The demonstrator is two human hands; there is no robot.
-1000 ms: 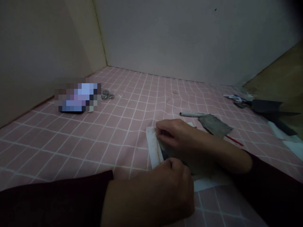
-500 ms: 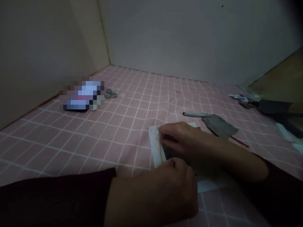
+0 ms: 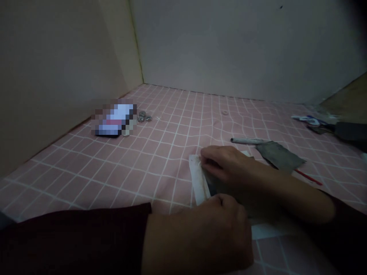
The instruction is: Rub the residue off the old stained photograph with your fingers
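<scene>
Head view: two curled hands (image 3: 200, 235) (image 3: 229, 164), pinch unclear, at one white sheet (image 3: 197, 179); one red stick (image 3: 308, 177) beyond.

Room between phone (image 3: 116, 118) and white sheet (image 3: 197, 179)

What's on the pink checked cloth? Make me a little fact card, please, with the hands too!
Left hand: curled, nearest the camera; grip hidden
Right hand: curled, fingertips by the white sheet's left strip
White sheet: partly hidden by the hands
Gray piece: beyond the right forearm
Pale tube: lying, one end at the gray piece
Red stick: beside the gray piece
Phone-like device: far left, lit, blurred
Small rings: right of the device
</scene>
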